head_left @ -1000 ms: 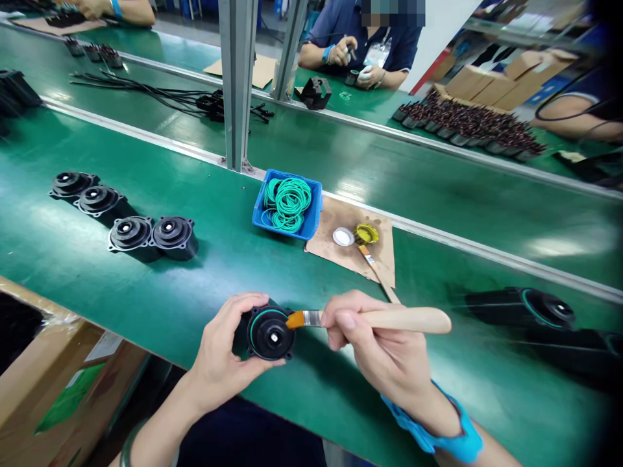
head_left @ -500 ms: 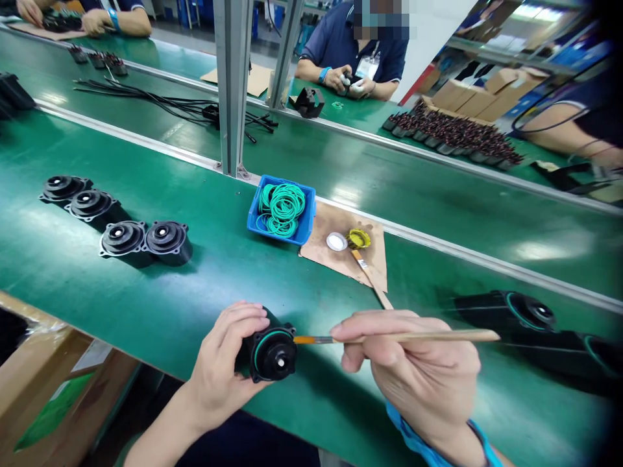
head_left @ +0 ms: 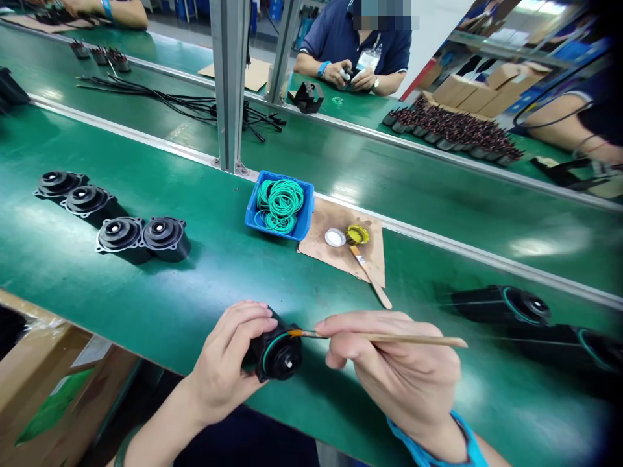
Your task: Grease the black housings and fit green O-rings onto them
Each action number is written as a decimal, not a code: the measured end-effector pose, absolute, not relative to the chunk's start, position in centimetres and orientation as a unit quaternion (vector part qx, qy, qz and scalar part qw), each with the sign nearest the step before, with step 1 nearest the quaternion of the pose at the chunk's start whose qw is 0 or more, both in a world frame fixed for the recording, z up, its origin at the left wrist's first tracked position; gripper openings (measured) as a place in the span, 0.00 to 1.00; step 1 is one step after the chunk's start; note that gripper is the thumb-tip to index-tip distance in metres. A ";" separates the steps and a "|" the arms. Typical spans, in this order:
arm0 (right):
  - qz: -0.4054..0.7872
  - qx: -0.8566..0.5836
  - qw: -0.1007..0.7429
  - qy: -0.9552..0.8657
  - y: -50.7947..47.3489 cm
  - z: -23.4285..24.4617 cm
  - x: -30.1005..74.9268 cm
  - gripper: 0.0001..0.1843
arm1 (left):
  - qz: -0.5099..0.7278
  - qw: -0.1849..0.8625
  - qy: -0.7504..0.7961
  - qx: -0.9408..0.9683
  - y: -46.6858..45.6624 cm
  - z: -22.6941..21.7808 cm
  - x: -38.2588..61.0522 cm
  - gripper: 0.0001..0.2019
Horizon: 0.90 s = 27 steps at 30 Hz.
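My left hand (head_left: 226, 353) is wrapped round a black motor housing (head_left: 286, 360), tilted so that its round end faces me. A green O-ring (head_left: 269, 350) circles that end. Between thumb and fingers my right hand (head_left: 394, 363) holds a thin paintbrush (head_left: 389, 338); its orange bristles touch the housing's upper edge by the ring. Beyond the hands, a blue bin (head_left: 304, 224) holds several green O-rings (head_left: 281, 201). Beside it lies a stained cardboard sheet (head_left: 321, 220) with a white round dish (head_left: 335, 238), a yellow-rimmed pot (head_left: 357, 235) and a flat brush (head_left: 370, 275).
Several black housings (head_left: 117, 232) stand on the green table at left. Two more housings with green rings (head_left: 525, 305) lie at right. A metal post (head_left: 228, 84) rises from the rail. Across the table a co-worker's hands (head_left: 348, 74) hold a small part, near rows of wired parts (head_left: 452, 130).
The paintbrush has moved left, and its bristles have come onto the housing's upper edge by the ring. The left hand has turned the housing slightly. The view has shifted a little.
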State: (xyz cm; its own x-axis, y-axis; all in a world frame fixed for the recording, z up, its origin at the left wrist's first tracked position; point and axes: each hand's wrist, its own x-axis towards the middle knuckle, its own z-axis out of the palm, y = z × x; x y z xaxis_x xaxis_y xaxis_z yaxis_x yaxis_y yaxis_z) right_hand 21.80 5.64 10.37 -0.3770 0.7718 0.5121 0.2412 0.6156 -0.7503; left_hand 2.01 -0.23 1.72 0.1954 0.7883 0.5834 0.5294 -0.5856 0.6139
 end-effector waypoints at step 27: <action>0.179 -0.110 0.276 -0.938 3.8 10.2 21.3 0.29 | 0.439 0.169 0.521 0.712 -0.2 3.3 2.1 0.23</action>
